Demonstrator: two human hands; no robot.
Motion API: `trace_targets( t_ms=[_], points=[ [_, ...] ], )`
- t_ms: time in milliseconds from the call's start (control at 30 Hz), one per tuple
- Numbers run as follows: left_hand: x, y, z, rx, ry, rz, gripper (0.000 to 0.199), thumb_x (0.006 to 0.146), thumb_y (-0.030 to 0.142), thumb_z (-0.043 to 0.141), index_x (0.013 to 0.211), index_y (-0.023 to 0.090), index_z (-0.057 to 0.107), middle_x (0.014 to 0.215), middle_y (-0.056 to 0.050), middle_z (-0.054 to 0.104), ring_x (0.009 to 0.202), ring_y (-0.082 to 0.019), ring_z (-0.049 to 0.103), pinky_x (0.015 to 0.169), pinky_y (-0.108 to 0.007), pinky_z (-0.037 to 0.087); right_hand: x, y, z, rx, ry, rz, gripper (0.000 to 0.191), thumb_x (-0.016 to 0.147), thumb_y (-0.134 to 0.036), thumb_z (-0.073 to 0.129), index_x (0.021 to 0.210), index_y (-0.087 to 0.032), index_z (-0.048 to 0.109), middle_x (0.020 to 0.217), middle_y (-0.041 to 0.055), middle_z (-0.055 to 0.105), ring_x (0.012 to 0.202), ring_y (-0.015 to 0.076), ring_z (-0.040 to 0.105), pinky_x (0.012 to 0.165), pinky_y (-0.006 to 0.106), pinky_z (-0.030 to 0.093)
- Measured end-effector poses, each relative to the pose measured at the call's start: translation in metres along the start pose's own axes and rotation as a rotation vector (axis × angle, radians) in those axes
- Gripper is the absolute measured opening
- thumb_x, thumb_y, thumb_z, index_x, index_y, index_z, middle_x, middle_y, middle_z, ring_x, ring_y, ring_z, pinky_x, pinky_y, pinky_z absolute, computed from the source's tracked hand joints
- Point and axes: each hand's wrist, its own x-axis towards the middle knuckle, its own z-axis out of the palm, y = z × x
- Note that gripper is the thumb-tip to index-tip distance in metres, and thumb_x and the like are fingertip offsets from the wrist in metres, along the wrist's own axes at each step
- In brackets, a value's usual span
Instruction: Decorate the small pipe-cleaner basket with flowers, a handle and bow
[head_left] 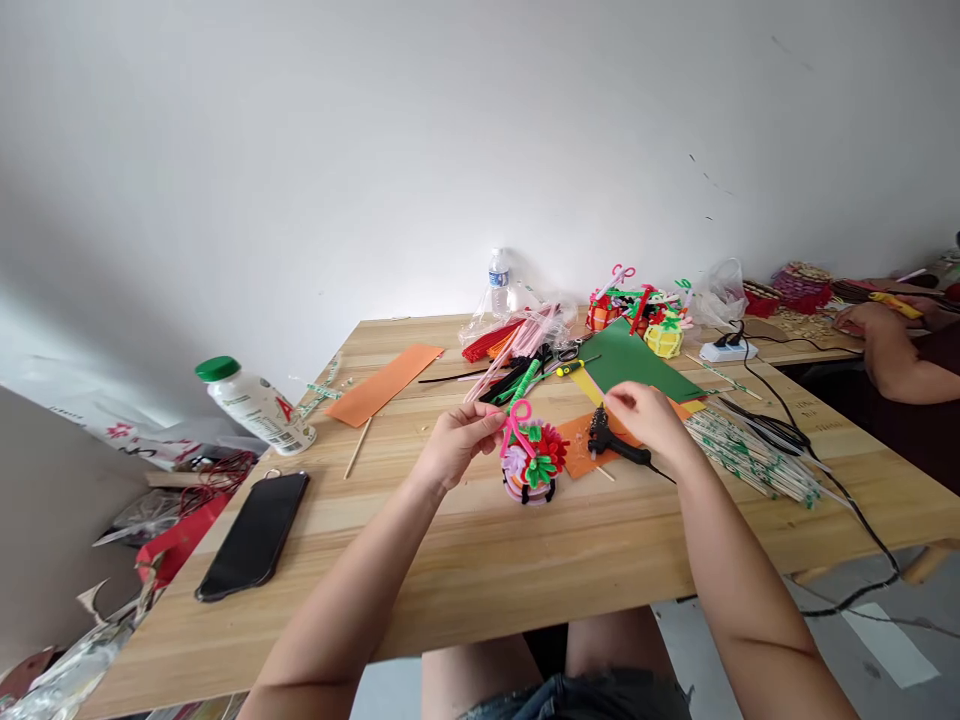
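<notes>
My left hand (466, 442) is closed, thumb and fingertips pinching a curled pink pipe cleaner (520, 410) at the upper left of a small pipe-cleaner flower basket (531, 490). Red, lilac and green fuzzy flowers fill the basket, and a green stem rises behind it. To the right, my right hand (643, 415) is raised with thumb and fingers pressed together; whatever they may hold is too small to make out. Just left of and below it, a black glue gun (616, 446) lies on an orange sheet (579, 455), its nozzle end towards the back.
Bundled paper-wrapped sticks (750, 455) lie right, near a power strip (729, 348) with trailing cables. Behind are a green sheet (637, 362), pipe cleaners (517, 345) and finished baskets (664, 340). A phone (253, 535) and white bottle (255, 405) are left. Another person's arm (892, 350) is far right.
</notes>
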Motion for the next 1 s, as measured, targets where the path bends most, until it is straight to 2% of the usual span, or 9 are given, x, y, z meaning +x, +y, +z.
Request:
trace_targets(
  t_ms=[100, 200, 300, 400, 500, 567, 633, 767, 1000],
  points=[
    [0.0, 0.004, -0.003, -0.012, -0.024, -0.004, 0.035, 0.052, 0.034, 0.088, 0.067, 0.013, 0.065, 0.057, -0.002, 0.063, 0.048, -0.008, 0.052, 0.046, -0.021, 0.037, -0.017, 0.032, 0.018, -0.33, -0.178, 0.033, 0.022, 0.084, -0.023, 0.059, 0.104, -0.013, 0.065, 0.113, 0.0154, 0.064, 0.111, 0.0279, 0.058, 0.093, 0.035, 0.044],
    [-0.001, 0.006, -0.006, -0.012, -0.064, -0.004, 0.031, 0.055, 0.031, 0.087, 0.067, 0.013, 0.064, 0.058, -0.001, 0.062, 0.047, -0.008, 0.051, 0.046, -0.021, 0.038, -0.026, 0.039, 0.04, -0.497, -0.282, 0.031, 0.031, 0.082, -0.016, 0.058, 0.112, -0.009, 0.06, 0.12, 0.0186, 0.059, 0.114, 0.0316, 0.054, 0.092, 0.037, 0.044],
    [-0.001, 0.007, -0.007, -0.03, -0.103, -0.013, 0.029, 0.057, 0.028, 0.086, 0.067, 0.013, 0.063, 0.06, -0.001, 0.062, 0.048, -0.008, 0.051, 0.047, -0.022, 0.039, -0.025, 0.036, 0.053, -0.542, -0.283, 0.043, 0.036, 0.079, -0.009, 0.056, 0.115, -0.007, 0.057, 0.119, 0.0198, 0.058, 0.116, 0.0337, 0.052, 0.094, 0.038, 0.043],
    [-0.002, 0.007, -0.007, -0.054, -0.129, -0.025, 0.028, 0.058, 0.027, 0.085, 0.066, 0.013, 0.063, 0.065, -0.002, 0.064, 0.054, -0.01, 0.055, 0.052, -0.023, 0.043, -0.021, 0.037, 0.057, -0.523, -0.278, 0.06, 0.041, 0.077, -0.006, 0.056, 0.118, -0.004, 0.055, 0.118, 0.0212, 0.057, 0.116, 0.0334, 0.053, 0.096, 0.038, 0.042],
    [-0.003, 0.008, -0.007, -0.08, -0.169, -0.039, 0.026, 0.06, 0.025, 0.085, 0.065, 0.012, 0.063, 0.068, -0.004, 0.065, 0.059, -0.011, 0.057, 0.056, -0.024, 0.045, -0.021, 0.045, 0.057, -0.513, -0.258, 0.089, 0.046, 0.077, -0.006, 0.056, 0.123, -0.002, 0.051, 0.132, 0.0256, 0.048, 0.122, 0.0331, 0.05, 0.1, 0.037, 0.04],
    [-0.003, 0.009, -0.007, -0.095, -0.175, -0.048, 0.025, 0.06, 0.024, 0.085, 0.065, 0.012, 0.063, 0.069, -0.004, 0.066, 0.06, -0.011, 0.057, 0.058, -0.024, 0.045, -0.023, 0.051, 0.056, -0.492, -0.229, 0.114, 0.043, 0.079, -0.008, 0.055, 0.122, -0.002, 0.052, 0.139, 0.0268, 0.041, 0.126, 0.0324, 0.048, 0.103, 0.036, 0.038],
    [-0.002, 0.01, -0.008, -0.108, -0.166, -0.049, 0.024, 0.06, 0.023, 0.085, 0.065, 0.012, 0.064, 0.069, -0.004, 0.065, 0.061, -0.011, 0.057, 0.06, -0.024, 0.045, -0.025, 0.054, 0.054, -0.464, -0.225, 0.119, 0.035, 0.081, -0.01, 0.055, 0.115, -0.005, 0.057, 0.135, 0.0243, 0.046, 0.125, 0.0311, 0.049, 0.102, 0.035, 0.039],
    [-0.001, 0.01, -0.008, -0.112, -0.15, -0.045, 0.024, 0.06, 0.023, 0.085, 0.065, 0.012, 0.064, 0.067, -0.004, 0.065, 0.062, -0.012, 0.058, 0.06, -0.024, 0.045, -0.025, 0.054, 0.05, -0.447, -0.258, 0.077, 0.026, 0.08, -0.011, 0.053, 0.105, -0.01, 0.062, 0.114, 0.0179, 0.06, 0.114, 0.0299, 0.054, 0.097, 0.035, 0.04],
    [-0.003, 0.013, -0.008, -0.092, -0.137, -0.042, 0.027, 0.057, 0.025, 0.087, 0.065, 0.012, 0.064, 0.069, -0.003, 0.066, 0.06, -0.011, 0.058, 0.058, -0.024, 0.046, -0.018, 0.059, 0.043, -0.352, -0.274, 0.102, 0.015, 0.074, -0.017, 0.06, 0.088, -0.012, 0.064, 0.101, 0.0176, 0.064, 0.104, 0.032, 0.058, 0.089, 0.036, 0.041]
  ],
)
